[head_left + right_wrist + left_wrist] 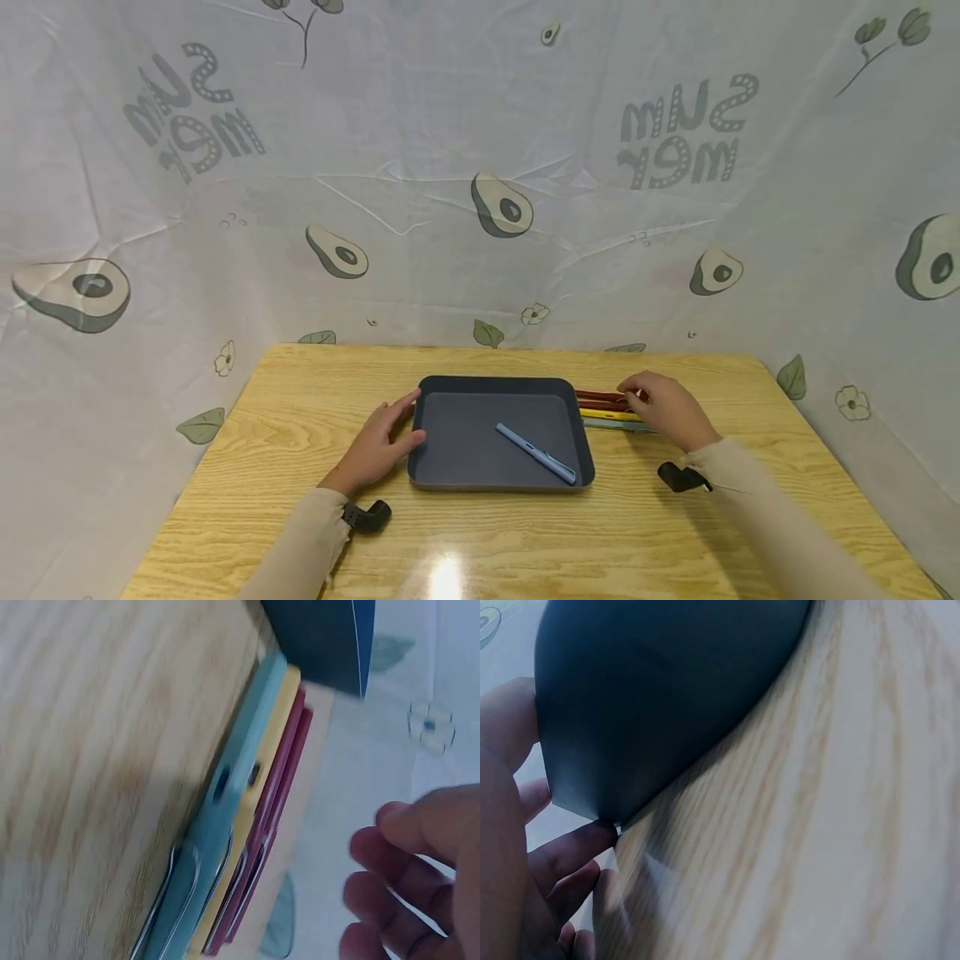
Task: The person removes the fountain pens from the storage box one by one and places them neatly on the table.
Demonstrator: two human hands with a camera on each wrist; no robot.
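A dark grey rectangular tray (480,454) lies on the table, with a light blue pen (534,452) slanting across its right half. My left hand (377,443) rests at the tray's left side, fingers spread and touching the rim and outer wall. To the right of the tray lies a row of pens: a teal pen (244,750), a yellow pen (271,724) and two dark red pens (279,769), clips facing up. Over their right end hovers my right hand (670,411), fingers loosely bent and nothing between them; in the right wrist view it is apart from the pens.
The light wooden table (300,400) runs back to a white cloth (420,275) printed with avocados, which hangs behind it and along both sides. A black camera mount sits on each wrist, the left one (367,517) near the tray's front left corner.
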